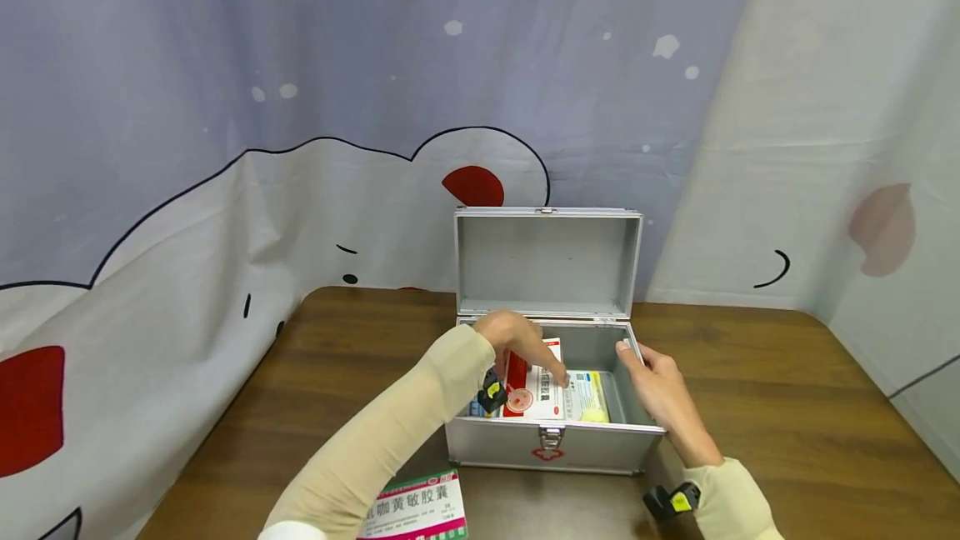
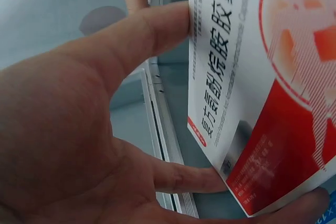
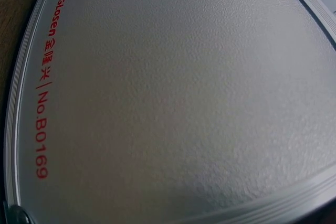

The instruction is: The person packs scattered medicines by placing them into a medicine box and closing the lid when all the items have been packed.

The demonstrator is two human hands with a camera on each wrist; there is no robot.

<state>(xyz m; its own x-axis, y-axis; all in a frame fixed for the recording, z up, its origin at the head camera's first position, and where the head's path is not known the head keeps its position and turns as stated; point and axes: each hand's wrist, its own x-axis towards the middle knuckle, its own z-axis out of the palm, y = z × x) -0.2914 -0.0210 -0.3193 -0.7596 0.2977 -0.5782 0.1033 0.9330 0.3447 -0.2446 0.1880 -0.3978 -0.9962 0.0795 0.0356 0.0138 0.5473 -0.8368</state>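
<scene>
A silver metal first-aid case [image 1: 495, 447] stands on the table with its lid raised. My left hand [image 1: 525, 342] reaches down into it and holds a red-and-white medicine box [image 1: 553, 407] by its edges, thumb on one side and fingers on the other. In the left wrist view the printed face of this medicine box [image 2: 231, 66] is plain to see. My right hand [image 1: 663, 394] grips the case's right wall, thumb over the rim. The right wrist view shows only the case's textured side [image 3: 173, 98] with red lettering, not the hand.
A yellow-and-white box [image 1: 588, 398] lies inside the case to the right of the held box. Part of a blue box [image 1: 477, 409] shows at the case's left. A green-and-white medicine box [image 1: 420, 507] lies on the table [image 1: 765, 407] in front, partly behind my left forearm.
</scene>
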